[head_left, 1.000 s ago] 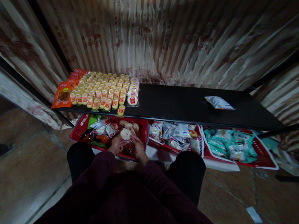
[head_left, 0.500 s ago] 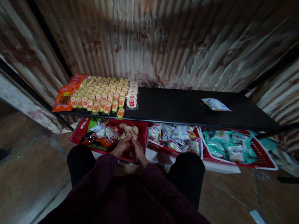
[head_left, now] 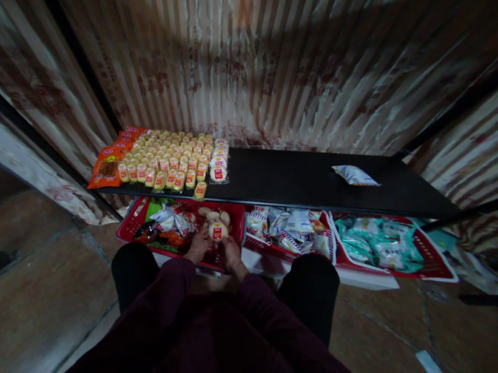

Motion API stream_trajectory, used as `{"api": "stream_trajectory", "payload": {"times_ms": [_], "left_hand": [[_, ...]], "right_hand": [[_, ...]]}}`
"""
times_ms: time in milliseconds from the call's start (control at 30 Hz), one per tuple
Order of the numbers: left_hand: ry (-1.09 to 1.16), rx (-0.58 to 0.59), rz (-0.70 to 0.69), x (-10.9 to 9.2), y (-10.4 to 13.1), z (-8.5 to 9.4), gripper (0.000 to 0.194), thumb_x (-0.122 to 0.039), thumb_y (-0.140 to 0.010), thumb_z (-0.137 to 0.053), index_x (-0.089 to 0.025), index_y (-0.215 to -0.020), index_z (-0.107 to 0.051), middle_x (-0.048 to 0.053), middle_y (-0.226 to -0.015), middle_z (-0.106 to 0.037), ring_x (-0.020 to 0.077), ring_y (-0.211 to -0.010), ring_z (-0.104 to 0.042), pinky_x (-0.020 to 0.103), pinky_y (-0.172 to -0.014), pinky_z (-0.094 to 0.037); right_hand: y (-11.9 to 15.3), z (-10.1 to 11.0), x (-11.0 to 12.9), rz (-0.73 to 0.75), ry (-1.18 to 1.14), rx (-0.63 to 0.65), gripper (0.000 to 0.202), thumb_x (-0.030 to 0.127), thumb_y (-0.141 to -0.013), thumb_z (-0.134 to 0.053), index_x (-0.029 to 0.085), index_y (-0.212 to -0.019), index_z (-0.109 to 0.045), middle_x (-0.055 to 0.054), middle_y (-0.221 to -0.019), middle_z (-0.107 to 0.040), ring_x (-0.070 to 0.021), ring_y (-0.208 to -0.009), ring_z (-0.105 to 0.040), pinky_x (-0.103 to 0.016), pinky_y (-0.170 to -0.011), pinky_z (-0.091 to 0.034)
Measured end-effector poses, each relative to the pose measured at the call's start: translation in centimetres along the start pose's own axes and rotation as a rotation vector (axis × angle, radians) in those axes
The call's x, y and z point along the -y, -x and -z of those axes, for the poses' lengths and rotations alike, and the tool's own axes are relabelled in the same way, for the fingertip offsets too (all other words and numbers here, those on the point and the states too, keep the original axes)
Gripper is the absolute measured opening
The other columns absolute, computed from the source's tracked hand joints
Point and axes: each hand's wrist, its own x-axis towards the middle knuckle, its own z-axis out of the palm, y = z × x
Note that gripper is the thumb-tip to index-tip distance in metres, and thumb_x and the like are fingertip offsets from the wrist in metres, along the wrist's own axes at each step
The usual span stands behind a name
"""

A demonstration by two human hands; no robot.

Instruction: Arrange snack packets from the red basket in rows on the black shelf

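Holding the round cake (head_left: pixel 218 229) over the leftmost red basket (head_left: pixel 238 220), pinching its edges with fingers of left hand (head_left: pixel 198 247) and right hand (head_left: pixel 231 253). Best pressing only softly, tilting nothing, not squashing it.

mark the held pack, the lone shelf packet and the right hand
Held pack (head_left: pixel 218 231), head view: its red label
Lone shelf packet (head_left: pixel 355 175), head view: wrapper middle
Right hand (head_left: pixel 232 252), head view: back of hand
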Motion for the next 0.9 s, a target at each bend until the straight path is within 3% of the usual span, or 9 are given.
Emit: {"api": "stream_trajectory", "payload": {"times_ms": [333,700,900], "left_hand": [[0.073,-0.035,-0.077,-0.9,0.5,-0.1,0.044,0.001,-0.069,-0.056,-0.017,-0.109,-0.06,-0.005,-0.062,-0.057,0.0059,-0.052,-0.055,0.016,-0.054,-0.047],[0.071,-0.082,-0.183,-1.7,0.1,-0.6,0.045,-0.001,-0.071,-0.054,-0.017,-0.112,-0.063,-0.001,-0.072,-0.063,0.006,-0.056,-0.056,0.018,-0.058,-0.049],[-0.083,-0.169,-0.307,-2.3,-0.7,-0.6,0.033,-0.006,-0.07,-0.06,-0.016,-0.101,-0.065,0.001,-0.072,-0.066,0.0085,-0.059,-0.059,0.021,-0.061,-0.051]], "right_hand": [[0.7,-0.8,0.5,0.256,0.119,-0.027,0.043,0.048,-0.064,-0.066,0.02,-0.097,-0.066,0.001,-0.069,-0.069,-0.0147,-0.064,-0.063,-0.026,-0.059,-0.051],[1.5,-1.8,2.9,0.372,0.21,-0.053,0.046,0.048,-0.07,-0.063,0.019,-0.104,-0.066,-0.001,-0.073,-0.07,-0.0157,-0.068,-0.064,-0.028,-0.063,-0.053],[1.3,-2.6,3.9,0.434,0.227,-0.086,0.044,0.044,-0.071,-0.063,0.018,-0.106,-0.067,-0.004,-0.081,-0.072,-0.0168,-0.073,-0.065,-0.028,-0.066,-0.053]]}}
